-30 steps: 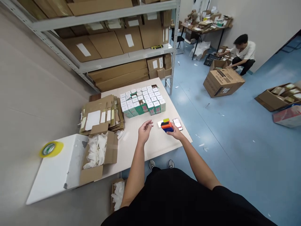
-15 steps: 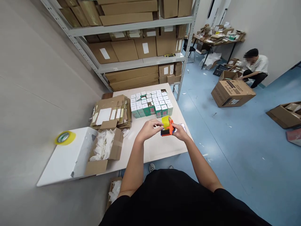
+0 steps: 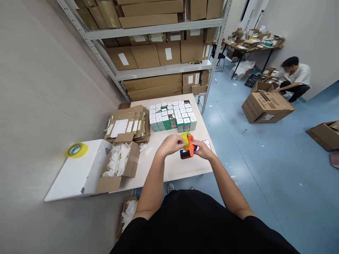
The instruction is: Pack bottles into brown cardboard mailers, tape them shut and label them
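Observation:
An orange and blue tape dispenser (image 3: 188,150) with a yellow tape roll is held between both my hands above the table's front right part. My left hand (image 3: 172,144) is closed on the roll side. On the dispenser's right side, my right hand (image 3: 202,149) grips its body. A phone (image 3: 207,144) lies on the table just behind my right hand. A block of small green and white boxes (image 3: 171,115) stands further back on the table.
A stack of flattened cartons (image 3: 127,123) and an open carton of white bags (image 3: 119,164) lie to the left. A yellow tape roll (image 3: 76,149) rests on a white board (image 3: 76,176). Metal shelving (image 3: 159,46) holds cartons behind. A person (image 3: 295,76) crouches by a carton (image 3: 267,107) on the blue floor.
My right hand lifted the tape dispenser off the table and my left hand came over and closed on it. The camera view shifted a little to the right.

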Motion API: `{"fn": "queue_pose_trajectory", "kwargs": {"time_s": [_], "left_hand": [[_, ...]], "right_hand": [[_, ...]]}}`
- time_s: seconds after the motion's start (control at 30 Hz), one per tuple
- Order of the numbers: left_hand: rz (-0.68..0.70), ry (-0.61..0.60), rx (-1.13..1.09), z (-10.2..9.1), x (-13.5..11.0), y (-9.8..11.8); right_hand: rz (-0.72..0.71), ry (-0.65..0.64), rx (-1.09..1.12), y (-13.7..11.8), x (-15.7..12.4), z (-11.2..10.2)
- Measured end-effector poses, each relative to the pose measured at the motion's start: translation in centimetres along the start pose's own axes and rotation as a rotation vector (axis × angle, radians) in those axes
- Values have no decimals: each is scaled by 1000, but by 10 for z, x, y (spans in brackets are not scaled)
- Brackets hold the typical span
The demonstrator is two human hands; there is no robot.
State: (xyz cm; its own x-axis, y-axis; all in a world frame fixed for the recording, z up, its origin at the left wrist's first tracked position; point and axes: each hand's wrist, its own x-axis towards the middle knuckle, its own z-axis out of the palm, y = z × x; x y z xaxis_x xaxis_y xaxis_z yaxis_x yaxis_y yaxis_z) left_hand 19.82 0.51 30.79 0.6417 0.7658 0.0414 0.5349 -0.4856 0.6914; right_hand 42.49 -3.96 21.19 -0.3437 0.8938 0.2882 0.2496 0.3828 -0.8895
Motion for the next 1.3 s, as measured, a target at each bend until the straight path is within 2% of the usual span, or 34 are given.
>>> {"fn": "queue_pose_trajectory", "kwargs": {"time_s": [0.1, 0.57, 0.9, 1.1, 1.23, 1.3], "left_hand": [[-1, 36, -37, 2, 0, -6], [-62, -15, -242, 9, 0, -19], [-170, -29, -307, 9, 2, -18], [-66, 80, -231, 18, 0, -24], [-116, 198, -297, 24, 0, -25], [-145, 213, -297, 24, 0, -23]], "right_hand": [[17, -12, 39, -1, 1, -1], [22, -37, 5, 5, -10, -8], [170, -38, 81, 20, -16, -5], [157, -55, 85, 19, -16, -6], [157, -43, 118, 21, -17, -5], [157, -27, 130, 24, -20, -3]]}}
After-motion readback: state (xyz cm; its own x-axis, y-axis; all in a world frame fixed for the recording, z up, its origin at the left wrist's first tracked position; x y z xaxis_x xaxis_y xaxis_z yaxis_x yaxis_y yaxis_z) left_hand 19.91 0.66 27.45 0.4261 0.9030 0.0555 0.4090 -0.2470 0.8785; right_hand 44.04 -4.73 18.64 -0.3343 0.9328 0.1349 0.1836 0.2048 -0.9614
